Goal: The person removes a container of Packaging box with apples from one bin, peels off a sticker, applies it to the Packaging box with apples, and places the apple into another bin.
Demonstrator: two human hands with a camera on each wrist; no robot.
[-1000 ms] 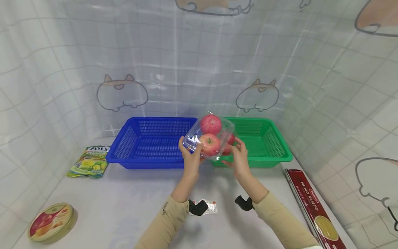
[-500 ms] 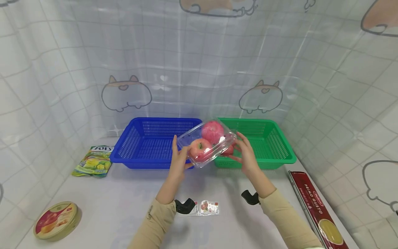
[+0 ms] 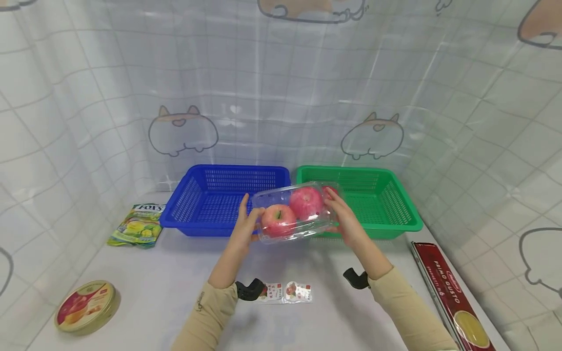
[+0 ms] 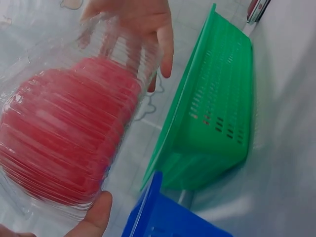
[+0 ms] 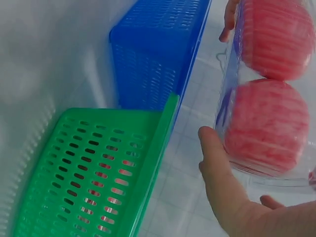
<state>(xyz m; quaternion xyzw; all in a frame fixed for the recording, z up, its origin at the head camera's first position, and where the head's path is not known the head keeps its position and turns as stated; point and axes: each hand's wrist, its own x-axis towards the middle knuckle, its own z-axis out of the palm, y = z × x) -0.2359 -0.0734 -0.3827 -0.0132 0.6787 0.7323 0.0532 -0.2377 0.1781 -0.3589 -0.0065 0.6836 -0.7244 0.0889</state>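
While between fingers (image 3: 243, 209), apple box (image 3: 303, 228) aloft.

My left grip (image 3: 243, 231) and right grip (image 3: 347, 220) hold thin, clear, glossy plastic: a clamshell box (image 3: 272, 196), finely ribbed along its walls. The apples (image 3: 306, 203) inside are smooth, though in my wrist views I can't tell whether their streaks are skin or the ribbing over them. The blue basket (image 3: 199, 230) and green basket (image 3: 379, 233) are smooth, lightly shiny moulded plastic, pierced with slots. The Fox's packet (image 3: 139, 226) is crinkled glossy film; the round tin (image 3: 85, 307) has a metallic side and printed lid. My sleeves (image 3: 210, 312) are matt cloth. The desk (image 3: 316, 326) has a smooth, soft sheen; the curtain (image 3: 263, 122) is slick, rippled plastic sheeting.
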